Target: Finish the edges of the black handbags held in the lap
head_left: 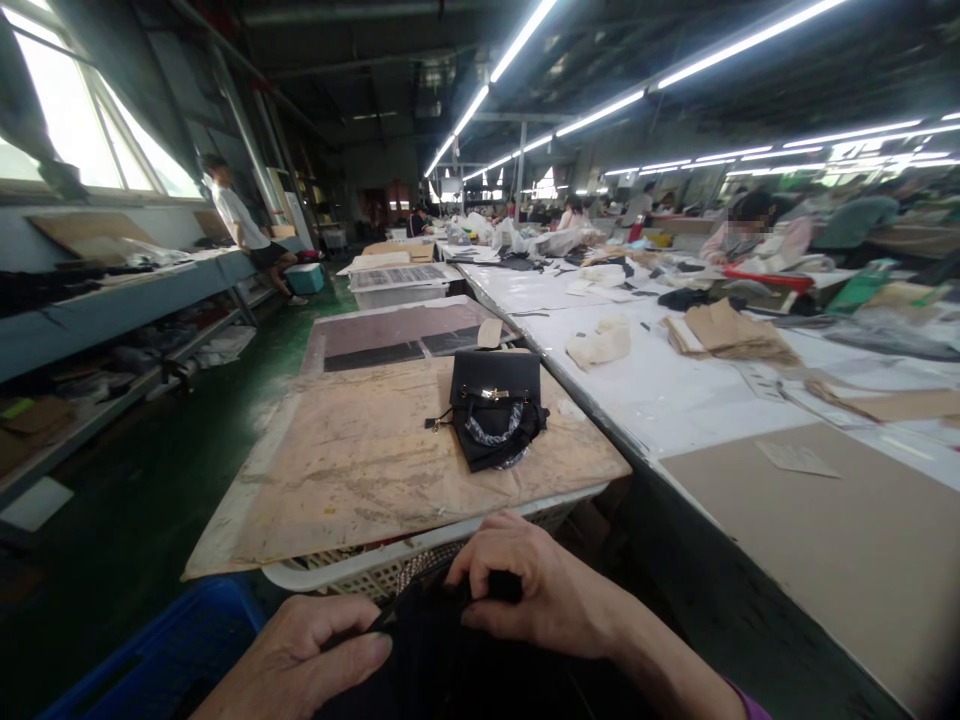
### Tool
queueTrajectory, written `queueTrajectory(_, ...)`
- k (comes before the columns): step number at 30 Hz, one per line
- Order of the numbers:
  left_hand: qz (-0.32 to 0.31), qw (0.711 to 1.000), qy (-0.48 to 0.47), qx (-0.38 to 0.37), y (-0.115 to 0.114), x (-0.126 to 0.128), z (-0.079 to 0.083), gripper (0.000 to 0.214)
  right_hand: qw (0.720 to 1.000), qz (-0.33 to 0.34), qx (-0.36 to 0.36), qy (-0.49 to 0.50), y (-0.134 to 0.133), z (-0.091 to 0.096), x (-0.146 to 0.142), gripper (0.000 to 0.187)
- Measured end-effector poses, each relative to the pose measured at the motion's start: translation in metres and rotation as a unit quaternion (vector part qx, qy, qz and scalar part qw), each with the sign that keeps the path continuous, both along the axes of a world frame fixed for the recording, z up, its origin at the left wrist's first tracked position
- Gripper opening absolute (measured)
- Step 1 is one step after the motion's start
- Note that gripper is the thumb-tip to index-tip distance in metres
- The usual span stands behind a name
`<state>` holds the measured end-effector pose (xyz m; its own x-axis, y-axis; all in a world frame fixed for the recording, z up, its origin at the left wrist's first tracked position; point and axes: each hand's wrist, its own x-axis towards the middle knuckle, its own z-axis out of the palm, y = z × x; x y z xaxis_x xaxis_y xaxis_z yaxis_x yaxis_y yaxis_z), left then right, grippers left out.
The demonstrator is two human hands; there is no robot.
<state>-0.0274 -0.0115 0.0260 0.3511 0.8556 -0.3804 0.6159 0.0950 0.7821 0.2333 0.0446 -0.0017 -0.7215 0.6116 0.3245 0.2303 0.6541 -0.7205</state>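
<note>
At the bottom of the head view I hold a piece of black material (450,660), too dark to tell its full shape. My left hand (319,645) pinches its left edge between thumb and fingers. My right hand (525,580) grips its upper edge with curled fingers, a dark fold showing inside the grip. Beyond my hands, a black handbag (495,375) lies on a worn tan board (360,450). Its handle (491,430) is wrapped in clear plastic, and a gold-coloured clasp shines on its front. Neither hand touches the handbag.
Under the board is a white plastic basket (337,572); a blue crate (172,650) stands lower left. On the right runs a long white table (555,350) with brown paper pieces (735,330) and scraps. A person (236,215) sits by the left bench; others work farther back.
</note>
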Motion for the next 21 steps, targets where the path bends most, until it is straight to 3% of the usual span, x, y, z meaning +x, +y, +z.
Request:
queueTrajectory(3,0.002,1.000,0.007,-0.002,0.001,-0.004,-0.007,0.033,1.000,-0.003,-0.008,-0.002,0.000,-0.002,-0.001,0.029)
queueTrajectory(9,-0.020,1.000,0.000,-0.003,0.003,-0.005,-0.015,0.041,0.994,-0.095,-0.055,-0.025,-0.001,-0.002,-0.001,0.026)
queueTrajectory(17,-0.030,1.000,0.006,-0.008,0.006,-0.006,-0.014,0.040,0.992,-0.123,0.010,-0.025,0.000,-0.001,-0.006,0.015)
queueTrajectory(21,-0.021,1.000,0.003,-0.009,0.004,-0.008,-0.015,0.039,0.991,-0.129,0.006,-0.023,-0.001,-0.001,-0.006,0.010)
